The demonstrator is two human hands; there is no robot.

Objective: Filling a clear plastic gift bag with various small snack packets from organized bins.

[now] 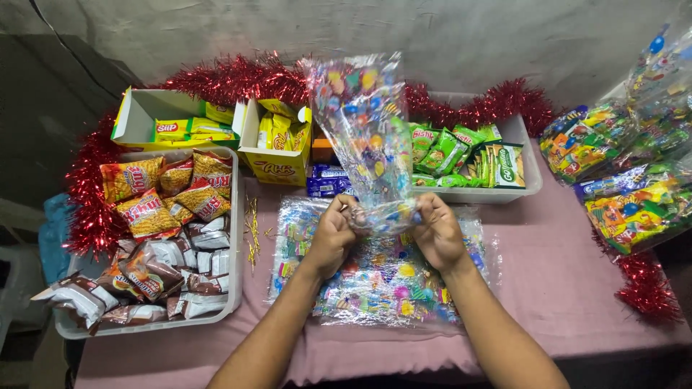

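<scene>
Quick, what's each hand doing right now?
Left hand: closed, pinching the bottom edge of the clear printed bag.
Right hand: closed, gripping the same bag's bottom edge.

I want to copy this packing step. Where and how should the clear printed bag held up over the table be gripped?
Grip the clear printed bag at its lower edge, one side each, coming up from below, as the left hand and right hand do. It stands upright, limp and crinkly, so pinching both corners of that end probably keeps it spread.
</scene>
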